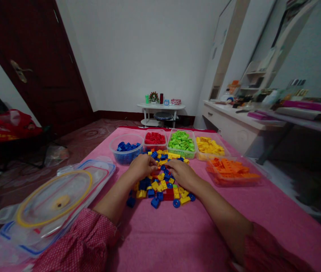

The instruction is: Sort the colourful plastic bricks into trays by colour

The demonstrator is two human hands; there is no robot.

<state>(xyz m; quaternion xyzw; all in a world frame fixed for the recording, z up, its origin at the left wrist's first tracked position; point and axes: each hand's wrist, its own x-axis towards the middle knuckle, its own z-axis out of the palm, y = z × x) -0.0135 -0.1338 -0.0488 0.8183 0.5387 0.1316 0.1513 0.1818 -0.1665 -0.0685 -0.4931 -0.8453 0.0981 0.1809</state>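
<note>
A loose pile of toy building blocks, mostly blue and yellow with a few red ones, lies on the pink cloth in front of me. My left hand reaches over the pile's left side, its fingers bent down among the blocks. Over the right side is my right hand, fingers curled towards the middle of the pile. Whether either hand pinches a block is too small to make out. Behind the hands stand a round tub of blue blocks, a box of red blocks and a box of green blocks.
To the right are a box of yellow blocks and a box of orange blocks. Stacked clear lids lie on the left of the pink-covered table. A white dresser stands beyond the table's right edge.
</note>
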